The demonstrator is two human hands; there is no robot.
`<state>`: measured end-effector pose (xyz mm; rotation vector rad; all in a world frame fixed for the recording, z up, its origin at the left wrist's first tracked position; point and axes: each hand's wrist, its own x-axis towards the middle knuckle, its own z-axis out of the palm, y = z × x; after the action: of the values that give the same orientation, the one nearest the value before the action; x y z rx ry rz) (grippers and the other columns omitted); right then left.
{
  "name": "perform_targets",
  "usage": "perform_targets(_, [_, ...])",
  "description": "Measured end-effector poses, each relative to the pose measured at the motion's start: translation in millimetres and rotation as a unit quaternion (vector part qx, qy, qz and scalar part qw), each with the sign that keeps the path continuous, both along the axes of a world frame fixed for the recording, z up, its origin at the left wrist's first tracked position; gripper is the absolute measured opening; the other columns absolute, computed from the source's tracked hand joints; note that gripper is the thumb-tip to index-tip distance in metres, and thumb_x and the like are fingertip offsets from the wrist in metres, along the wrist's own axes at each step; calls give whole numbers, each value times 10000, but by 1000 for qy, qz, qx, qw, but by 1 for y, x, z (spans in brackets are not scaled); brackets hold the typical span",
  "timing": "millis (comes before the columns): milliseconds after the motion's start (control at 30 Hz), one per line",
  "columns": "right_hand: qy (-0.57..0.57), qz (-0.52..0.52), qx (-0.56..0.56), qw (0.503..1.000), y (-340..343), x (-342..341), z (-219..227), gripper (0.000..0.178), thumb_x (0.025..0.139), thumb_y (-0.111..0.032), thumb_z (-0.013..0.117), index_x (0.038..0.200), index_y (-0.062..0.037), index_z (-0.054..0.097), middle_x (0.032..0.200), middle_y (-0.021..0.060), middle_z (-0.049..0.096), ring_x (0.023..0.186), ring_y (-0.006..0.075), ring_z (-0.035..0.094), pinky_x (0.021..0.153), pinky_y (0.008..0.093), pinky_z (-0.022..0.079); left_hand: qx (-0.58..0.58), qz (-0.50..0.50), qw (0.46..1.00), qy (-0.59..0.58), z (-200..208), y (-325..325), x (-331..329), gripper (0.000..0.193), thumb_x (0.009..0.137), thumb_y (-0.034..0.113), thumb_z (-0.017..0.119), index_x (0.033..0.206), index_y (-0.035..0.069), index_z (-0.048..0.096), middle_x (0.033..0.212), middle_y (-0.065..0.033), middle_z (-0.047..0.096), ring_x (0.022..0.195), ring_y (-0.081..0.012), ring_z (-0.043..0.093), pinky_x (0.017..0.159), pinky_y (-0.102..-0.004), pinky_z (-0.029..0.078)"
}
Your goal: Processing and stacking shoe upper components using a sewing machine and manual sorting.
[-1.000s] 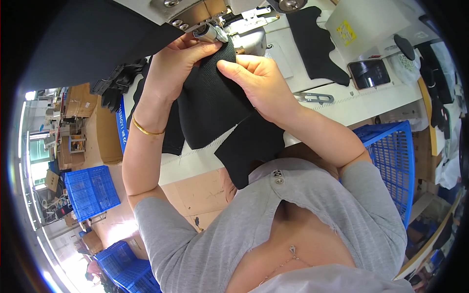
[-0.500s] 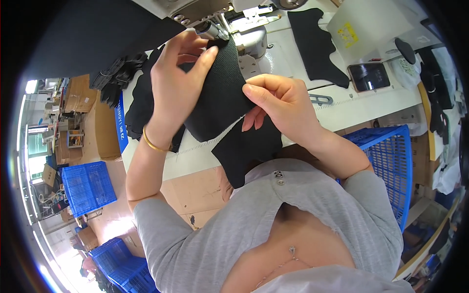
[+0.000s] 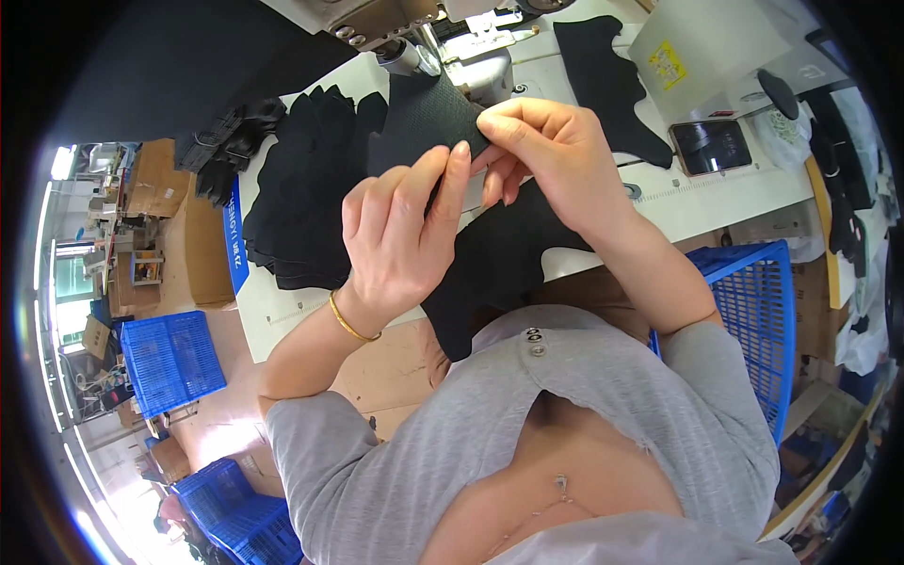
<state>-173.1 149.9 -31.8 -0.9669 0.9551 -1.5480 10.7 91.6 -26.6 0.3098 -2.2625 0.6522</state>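
A textured black fabric piece (image 3: 424, 113) runs from under the sewing machine's needle area (image 3: 428, 42) toward me. My left hand (image 3: 400, 226) pinches its near edge between thumb and fingertips. My right hand (image 3: 546, 155) pinches the same piece at its right corner, close to the left fingertips. Below both hands, another black fabric piece (image 3: 499, 268) hangs over the table's front edge toward my lap. Left of the machine, a stack of cut black fabric pieces (image 3: 306, 188) lies on the white table (image 3: 311, 315).
Another cut black piece (image 3: 607, 89) lies to the machine's right, near a dark phone (image 3: 713, 148). Bundled black pieces (image 3: 226, 141) sit at the far left. A blue plastic basket (image 3: 753, 320) stands by my right elbow; another blue basket (image 3: 172, 363) is on the left floor.
My left hand has moved from beside the needle down and right, near my right hand. The right hand has shifted slightly up. The stack at left is now more exposed.
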Motion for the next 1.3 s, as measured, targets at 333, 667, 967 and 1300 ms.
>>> perform_targets(333, [0, -15, -27, 1000, -20, 2, -2, 211, 980, -155, 558, 929, 28, 651, 845, 151, 736, 646, 136, 704, 551, 214, 529, 4, 3, 1000, -15, 14, -30, 2, 437, 672, 94, 686, 1107, 92, 731, 1102, -11, 662, 878, -165, 575, 805, -309, 415])
perform_targets(667, [9, -13, -18, 1000, -18, 3, -4, 246, 966, -179, 557, 953, 39, 669, 826, 153, 737, 624, 121, 693, 549, 207, 525, -36, -35, 998, -23, 23, -76, 5, 426, 664, 42, 675, 1070, 139, 757, 1078, 24, 683, 894, -168, 580, 782, -300, 421])
perform_targets(967, [34, 11, -14, 999, -15, 0, -10, 268, 1005, -205, 538, 1024, 32, 659, 869, 135, 741, 636, 116, 682, 570, 205, 517, -8, -49, 999, -11, 24, -89, 0, 433, 665, -13, 668, 1063, 133, 754, 1074, 27, 696, 874, -170, 572, 774, -305, 419])
perform_targets(1300, [431, -102, 11, 896, 15, -24, -45, 195, 902, -154, 639, 931, 32, 691, 780, 116, 719, 677, 247, 697, 619, 315, 532, 94, 23, 995, 17, 16, -79, 13, 376, 741, 5, 683, 1112, 61, 664, 1064, -44, 644, 936, -242, 592, 840, -354, 444])
